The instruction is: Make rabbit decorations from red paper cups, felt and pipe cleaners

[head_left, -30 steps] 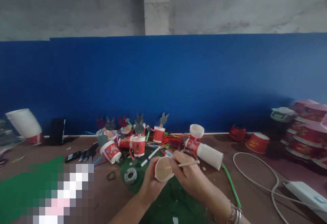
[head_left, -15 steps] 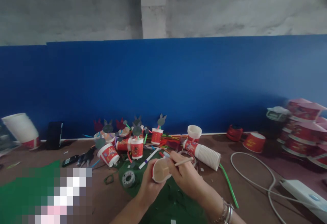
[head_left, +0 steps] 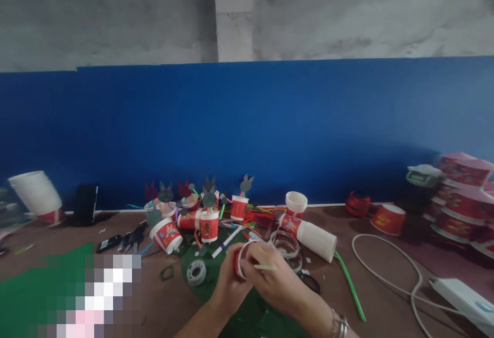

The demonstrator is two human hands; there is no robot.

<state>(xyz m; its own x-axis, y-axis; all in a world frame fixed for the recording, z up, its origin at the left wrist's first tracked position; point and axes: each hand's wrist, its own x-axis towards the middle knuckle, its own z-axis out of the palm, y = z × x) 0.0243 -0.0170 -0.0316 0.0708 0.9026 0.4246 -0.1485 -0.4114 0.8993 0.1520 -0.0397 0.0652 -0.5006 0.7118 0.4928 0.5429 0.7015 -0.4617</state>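
My left hand is wrapped round a red and white paper cup, whose open mouth tilts toward me. My right hand pinches a thin pale stick, with its fingers at the cup's mouth, partly inside. The fingertips and the stick's far end are hidden in the cup. Below both hands lies a dark green sheet, with a roll of tape and a white marker on it.
Decorated cups with dark animal-head cutouts stand behind my hands. A stack of cups lies to the right, beside tape rolls and a green strip. A white cable and power strip are farther right.
My right hand has moved left and over the cup's mouth, covering more of it. The stick now points less upward, and the cup is turned more to the side. The view has shifted slightly.
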